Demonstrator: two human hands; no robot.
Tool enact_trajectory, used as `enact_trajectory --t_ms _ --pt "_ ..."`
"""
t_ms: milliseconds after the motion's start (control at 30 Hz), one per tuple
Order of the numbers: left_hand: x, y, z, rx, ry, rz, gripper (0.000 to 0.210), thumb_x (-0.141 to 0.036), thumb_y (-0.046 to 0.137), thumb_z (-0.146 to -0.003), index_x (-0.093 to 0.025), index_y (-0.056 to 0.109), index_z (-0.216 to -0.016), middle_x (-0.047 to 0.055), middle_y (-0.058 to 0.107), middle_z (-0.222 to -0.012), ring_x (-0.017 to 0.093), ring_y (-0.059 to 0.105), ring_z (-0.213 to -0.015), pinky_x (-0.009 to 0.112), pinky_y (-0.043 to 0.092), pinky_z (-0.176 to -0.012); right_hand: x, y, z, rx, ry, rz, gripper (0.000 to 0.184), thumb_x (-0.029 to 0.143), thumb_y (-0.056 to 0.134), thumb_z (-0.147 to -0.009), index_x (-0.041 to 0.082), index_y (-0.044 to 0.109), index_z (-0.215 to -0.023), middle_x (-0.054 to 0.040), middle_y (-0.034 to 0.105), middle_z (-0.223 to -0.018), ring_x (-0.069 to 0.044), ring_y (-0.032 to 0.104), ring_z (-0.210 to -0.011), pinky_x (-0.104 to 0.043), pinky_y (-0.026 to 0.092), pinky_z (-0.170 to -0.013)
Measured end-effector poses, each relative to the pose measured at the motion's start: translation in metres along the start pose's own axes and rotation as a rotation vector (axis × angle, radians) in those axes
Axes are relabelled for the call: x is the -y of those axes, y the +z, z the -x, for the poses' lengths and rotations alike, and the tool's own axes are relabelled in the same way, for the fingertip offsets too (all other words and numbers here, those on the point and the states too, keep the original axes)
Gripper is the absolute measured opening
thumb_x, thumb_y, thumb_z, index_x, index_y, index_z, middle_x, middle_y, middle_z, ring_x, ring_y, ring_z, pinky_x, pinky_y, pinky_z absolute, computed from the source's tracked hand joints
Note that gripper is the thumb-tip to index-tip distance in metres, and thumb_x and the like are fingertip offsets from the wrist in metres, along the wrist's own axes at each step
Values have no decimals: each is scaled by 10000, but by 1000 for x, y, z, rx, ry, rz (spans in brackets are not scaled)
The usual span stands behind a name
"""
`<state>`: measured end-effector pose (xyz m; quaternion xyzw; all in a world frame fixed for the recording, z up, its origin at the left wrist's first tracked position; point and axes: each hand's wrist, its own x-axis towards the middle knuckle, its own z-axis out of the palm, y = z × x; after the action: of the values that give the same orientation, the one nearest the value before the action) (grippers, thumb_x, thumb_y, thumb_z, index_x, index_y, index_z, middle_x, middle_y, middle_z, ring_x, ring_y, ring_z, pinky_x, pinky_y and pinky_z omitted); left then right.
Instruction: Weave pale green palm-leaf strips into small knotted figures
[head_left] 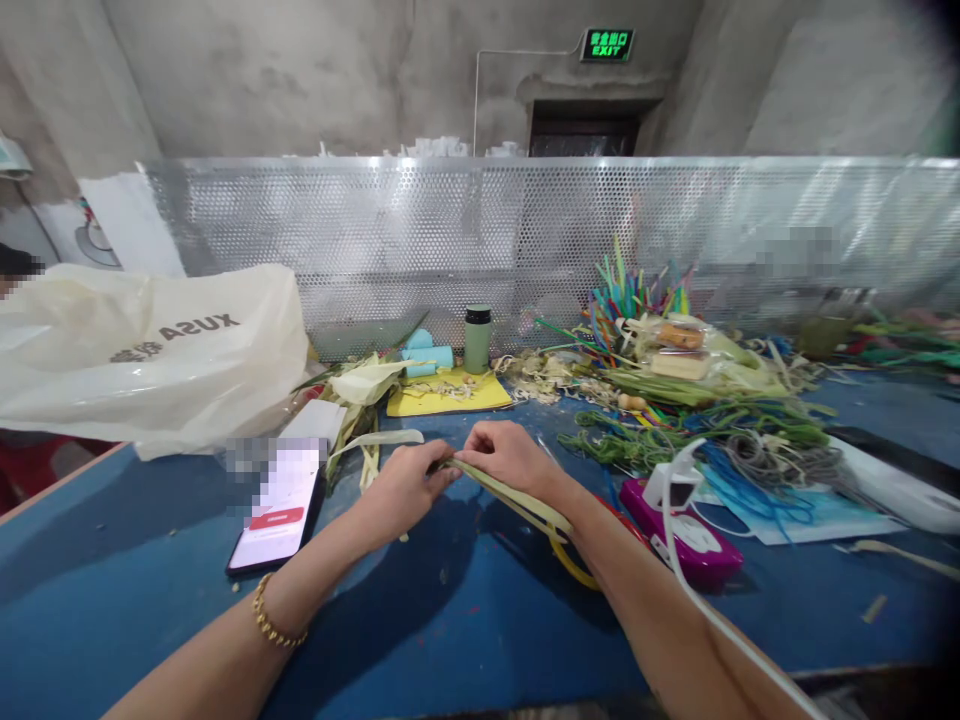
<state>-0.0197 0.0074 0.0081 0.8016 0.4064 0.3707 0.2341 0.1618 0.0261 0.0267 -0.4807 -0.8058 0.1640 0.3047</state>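
Note:
My left hand [405, 490] and my right hand [506, 455] meet over the middle of the blue table, fingertips almost touching. Both are closed in a pinch on a bundle of pale green corn husk strips [517, 498], whose loose ends trail right beneath my right wrist. A phone [281, 505] with a lit screen lies left of my left hand. Just beyond it is a heap of dried husks [364, 400]. Partly hidden behind my right forearm are yellow scissor-like handles [574, 565]; I cannot make out the tool fully.
A purple power strip [701, 550] with a white charger and cable sits at right. Green cords [652, 440] and coloured stems [637, 300] pile up behind. A green bottle [477, 340] stands by a yellow sheet [450, 397]. A large white bag [150, 350] covers the left; a perforated metal panel [375, 230] closes the back.

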Motion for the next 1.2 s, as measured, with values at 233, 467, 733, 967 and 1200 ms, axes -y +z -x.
enact_trajectory --t_ms 233,467,733,967,1200 --pt "6 0 -5 99 -127 276 301 -361 477 -840 -170 626 -661 34 638 -573 131 538 -462 232 342 -478 3 5 5 71 -71 -77 231 210 531 -808 149 582 -591 15 571 -544 -87 487 -497 -198 321 -490" --pt "7 3 -7 -18 -310 614 233 -365 598 -755 -146 556 -689 55 673 -675 98 519 -456 236 392 -490 -2 -24 30 -11 -86 540 112 193 527 -845 152 619 -796 -90 651 -832 -193 607 -841 -270 414 -742" --pt "4 1 -5 -117 -413 822 231 -309 651 -747 -154 482 -770 71 692 -740 89 568 -519 212 416 -529 -7 -23 101 106 368 998 249 309 504 -863 152 635 -1006 -144 609 -904 -262 658 -634 -309 413 -501" --pt "2 0 -5 -107 -427 979 168 -195 631 -781 -141 471 -778 108 699 -791 102 613 -579 218 471 -595 -23 -21 91 129 276 1028 349 99 365 -867 128 600 -1124 -178 588 -962 -268 650 -761 -317 450 -589" --pt "-2 0 -5 -109 -437 1066 102 -116 579 -803 -131 482 -827 151 695 -877 141 655 -657 257 502 -659 -39 -26 52 157 347 983 334 59 354 -857 86 629 -1046 -229 594 -1019 -306 612 -931 -349 475 -677"
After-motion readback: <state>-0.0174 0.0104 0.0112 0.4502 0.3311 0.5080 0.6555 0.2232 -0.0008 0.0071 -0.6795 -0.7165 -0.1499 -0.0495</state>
